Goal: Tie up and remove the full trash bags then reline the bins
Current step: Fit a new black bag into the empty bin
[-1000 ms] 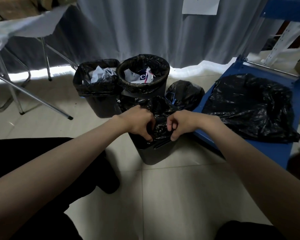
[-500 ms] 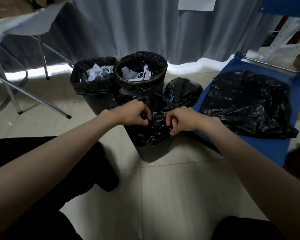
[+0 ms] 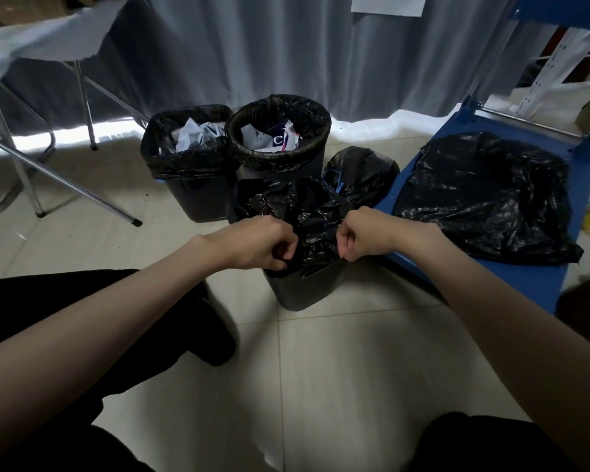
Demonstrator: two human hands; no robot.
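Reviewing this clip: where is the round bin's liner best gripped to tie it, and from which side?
Probably the liner cuff folded over the round bin's rim, taken from above at opposite sides. It is the only loose plastic showing, and paper trash fills the middle.

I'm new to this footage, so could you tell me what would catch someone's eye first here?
First, the two hands in the middle: the left hand and the right hand each grip the gathered black bag in the nearest bin. Behind it stand a square bin and a round bin, both lined and holding crumpled paper. To the right, a heap of loose black bags lies on a blue shelf.
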